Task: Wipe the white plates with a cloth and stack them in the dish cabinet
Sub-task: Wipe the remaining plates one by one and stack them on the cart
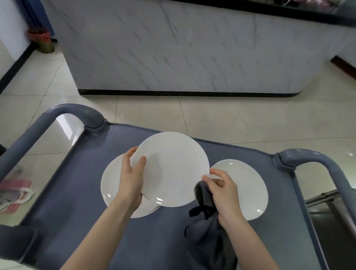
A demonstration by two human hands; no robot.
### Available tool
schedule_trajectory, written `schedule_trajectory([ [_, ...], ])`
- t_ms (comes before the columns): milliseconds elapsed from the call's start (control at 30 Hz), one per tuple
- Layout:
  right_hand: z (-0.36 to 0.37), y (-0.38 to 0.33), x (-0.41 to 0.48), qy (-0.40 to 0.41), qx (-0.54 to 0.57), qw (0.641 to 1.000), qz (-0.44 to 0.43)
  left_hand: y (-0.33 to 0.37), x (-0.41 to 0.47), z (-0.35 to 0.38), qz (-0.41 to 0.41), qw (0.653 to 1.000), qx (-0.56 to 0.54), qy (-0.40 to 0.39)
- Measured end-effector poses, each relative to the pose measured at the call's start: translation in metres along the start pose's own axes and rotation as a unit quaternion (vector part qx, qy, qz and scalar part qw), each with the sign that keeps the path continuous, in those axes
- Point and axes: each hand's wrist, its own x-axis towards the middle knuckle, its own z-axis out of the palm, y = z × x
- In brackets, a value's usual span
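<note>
Cart: I see a grey-blue cart with a flat top tray and a rounded handle bar at each side. I place everything else against it.
Held plate: a white held plate is lifted off the cart's tray, above its middle, tilted so its face turns toward me.
Left hand: the left hand grips the held plate's left rim, with the thumb on the face and the fingers behind it.
Right hand: the right hand is closed round a bunched cloth, with its fingertips at the held plate's right rim.
Cloth: the dark grey cloth hangs from that hand over the near part of the cart's tray.
Left stack: a left stack of white plates lies on the cart's left half, partly under the held plate. I cannot tell how many there are.
Right plate: a single right plate lies flat on the cart's right half.
Beyond the cart: a marble-patterned counter stands across the tiled floor, with a red-rimmed basket to the far left.
Left of the cart: pink and white bags lie on the floor.
</note>
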Motion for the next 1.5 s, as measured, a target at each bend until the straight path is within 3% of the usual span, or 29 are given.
schedule_trajectory([
  [167,-0.058,-0.023,0.001,0.096,0.049,0.994,0.006,0.001,-0.011,0.036,-0.008,1.0,-0.004,-0.027],
  [267,-0.093,-0.052,0.007,0.146,0.153,0.977,-0.017,0.001,-0.021,0.054,-0.018,0.998,-0.01,-0.056],
  [367,-0.106,-0.082,-0.001,0.151,0.162,0.966,-0.135,-0.002,-0.029,0.07,-0.031,0.996,-0.02,-0.086],
  [433,-0.096,-0.089,-0.009,0.163,0.035,0.951,-0.259,-0.001,-0.035,0.082,-0.028,0.994,-0.021,-0.103],
  [500,-0.075,-0.077,-0.016,0.128,-0.154,0.91,-0.363,0.002,-0.04,0.092,-0.017,0.993,-0.023,-0.116],
  [567,-0.065,-0.052,-0.013,0.057,-0.301,0.866,-0.395,0.005,-0.044,0.098,-0.001,0.991,-0.029,-0.128],
  [633,-0.071,-0.025,-0.013,0.024,-0.411,0.794,-0.448,0.01,-0.046,0.1,0.003,0.991,-0.047,-0.127],
  [700,-0.082,-0.009,-0.023,-0.011,-0.442,0.76,-0.477,0.013,-0.046,0.099,0.0,0.991,-0.063,-0.116],
  [867,-0.08,-0.008,-0.04,-0.184,-0.431,0.725,-0.504,0.014,-0.048,0.1,0.003,0.992,-0.043,-0.119],
  [933,-0.069,-0.02,-0.025,-0.201,-0.441,0.718,-0.499,0.013,-0.049,0.103,-0.012,0.99,-0.04,-0.138],
  [1033,-0.051,-0.036,0.0,-0.139,-0.478,0.715,-0.49,0.014,-0.05,0.107,-0.012,0.988,-0.068,-0.135],
  [1233,-0.077,-0.036,0.035,0.019,-0.507,0.762,-0.403,0.018,-0.055,0.101,0.01,0.991,-0.091,-0.1],
  [1333,-0.094,-0.016,0.011,-0.06,-0.491,0.76,-0.422,0.017,-0.053,0.094,0.005,0.991,-0.102,-0.081],
  [1433,-0.077,-0.013,-0.022,-0.182,-0.478,0.725,-0.462,0.015,-0.053,0.096,0.0,0.991,-0.102,-0.085],
  [1500,-0.057,-0.025,-0.019,-0.191,-0.469,0.717,-0.479,0.014,-0.054,0.101,-0.008,0.992,-0.094,-0.089],
])
